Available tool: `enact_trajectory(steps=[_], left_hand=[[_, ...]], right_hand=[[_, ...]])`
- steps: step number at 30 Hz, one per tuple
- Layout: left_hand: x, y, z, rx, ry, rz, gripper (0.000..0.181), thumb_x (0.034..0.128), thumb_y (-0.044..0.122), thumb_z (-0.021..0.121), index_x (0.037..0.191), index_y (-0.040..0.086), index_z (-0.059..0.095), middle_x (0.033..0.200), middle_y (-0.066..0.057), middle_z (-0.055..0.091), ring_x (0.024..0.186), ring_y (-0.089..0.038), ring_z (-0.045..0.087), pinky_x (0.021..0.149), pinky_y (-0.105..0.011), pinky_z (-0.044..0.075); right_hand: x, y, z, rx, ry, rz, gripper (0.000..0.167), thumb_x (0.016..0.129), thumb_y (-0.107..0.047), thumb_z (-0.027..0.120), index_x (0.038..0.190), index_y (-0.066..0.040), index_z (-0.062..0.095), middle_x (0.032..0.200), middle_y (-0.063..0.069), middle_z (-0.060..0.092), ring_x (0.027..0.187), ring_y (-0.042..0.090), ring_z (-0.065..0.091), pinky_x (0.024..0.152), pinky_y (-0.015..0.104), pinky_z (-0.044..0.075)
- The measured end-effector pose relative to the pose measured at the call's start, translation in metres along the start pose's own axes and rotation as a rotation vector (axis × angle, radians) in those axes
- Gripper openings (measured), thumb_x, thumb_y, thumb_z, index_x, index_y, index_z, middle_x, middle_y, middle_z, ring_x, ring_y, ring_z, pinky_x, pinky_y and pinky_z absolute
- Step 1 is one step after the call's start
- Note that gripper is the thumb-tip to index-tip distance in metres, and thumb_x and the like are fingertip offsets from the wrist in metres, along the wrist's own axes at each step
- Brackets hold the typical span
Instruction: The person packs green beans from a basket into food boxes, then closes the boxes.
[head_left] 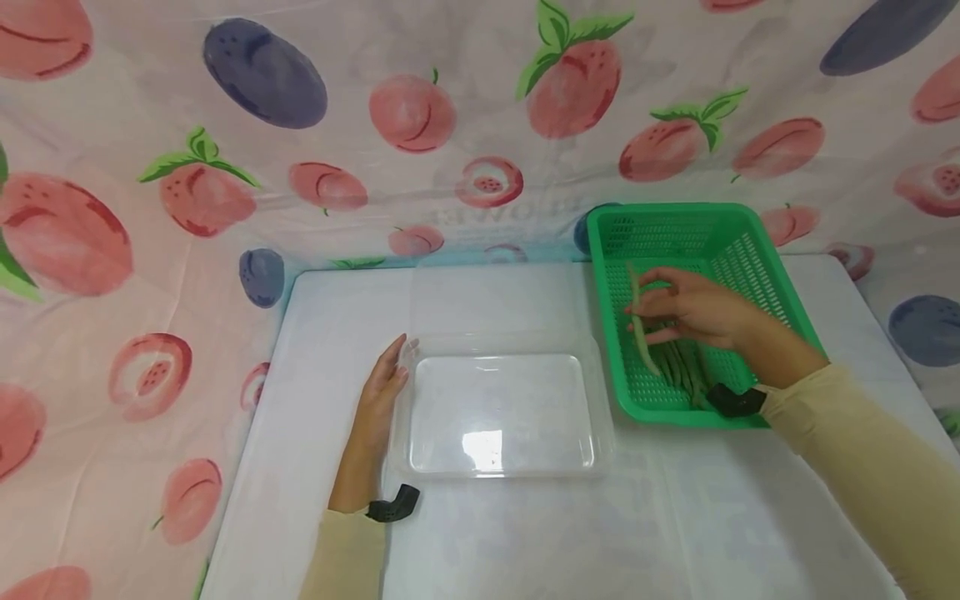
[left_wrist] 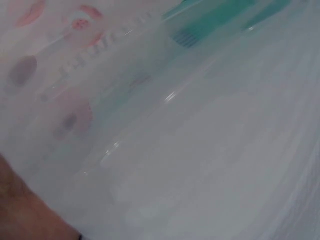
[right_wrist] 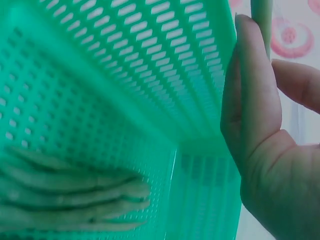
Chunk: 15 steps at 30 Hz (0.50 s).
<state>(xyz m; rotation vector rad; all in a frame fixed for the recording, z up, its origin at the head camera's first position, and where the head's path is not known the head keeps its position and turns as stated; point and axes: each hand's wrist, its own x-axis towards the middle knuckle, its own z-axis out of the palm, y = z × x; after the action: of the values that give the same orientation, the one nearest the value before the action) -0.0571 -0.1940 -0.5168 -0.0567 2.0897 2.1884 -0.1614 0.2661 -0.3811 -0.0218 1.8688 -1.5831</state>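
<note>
The right grip (head_left: 693, 310) pinches one thin green bean (head_left: 637, 329) between thumb and fingers, above the left part of the green basket (head_left: 667, 237). The other beans (head_left: 678, 368) lie together on the floor of this basket. The main danger, in my opinion, is with the pinched bean: it is narrow and both its ends are free, so under too light a pinch it can turn or slip down, and under too strong a pinch it can snap. If the right grip moves left at low height, the bean's lower end could hit the basket's left wall or catch in the holes. Neither grip holds the basket, therefore such a catch could pull it along the bench (head_left: 525, 542).

The black wrist strap (head_left: 735, 401) is close to the near rim (a small matter, but it may hook there). The left grip (head_left: 385, 383) touches the left side of the clear container (head_left: 498, 400); whether its fingers pinch the wall or only rest on it, I cannot tell. The container seems light, so a careless push could slide it toward the basket, just beside it on the right. Its transparent rim is also easy to misjudge, and a bean could strike it.
</note>
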Motion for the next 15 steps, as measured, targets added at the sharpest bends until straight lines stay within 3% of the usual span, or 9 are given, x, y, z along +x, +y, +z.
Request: enact_trajectory(steps=[15], left_hand=[[0.000, -0.001, 0.000, -0.027, -0.007, -0.014, 0.056, 0.1058, 0.036, 0.051, 0.159, 0.031, 0.035, 0.160, 0.004, 0.043, 0.136, -0.035, 0.051, 0.096, -0.053, 0.057]], right_hand=[[0.011, -0.014, 0.047, 0.076, -0.044, -0.036, 0.039, 0.103, -0.007, 0.059, 0.133, -0.009, 0.035, 0.100, -0.001, 0.070, 0.095, 0.018, 0.074, 0.079, 0.039, 0.063]])
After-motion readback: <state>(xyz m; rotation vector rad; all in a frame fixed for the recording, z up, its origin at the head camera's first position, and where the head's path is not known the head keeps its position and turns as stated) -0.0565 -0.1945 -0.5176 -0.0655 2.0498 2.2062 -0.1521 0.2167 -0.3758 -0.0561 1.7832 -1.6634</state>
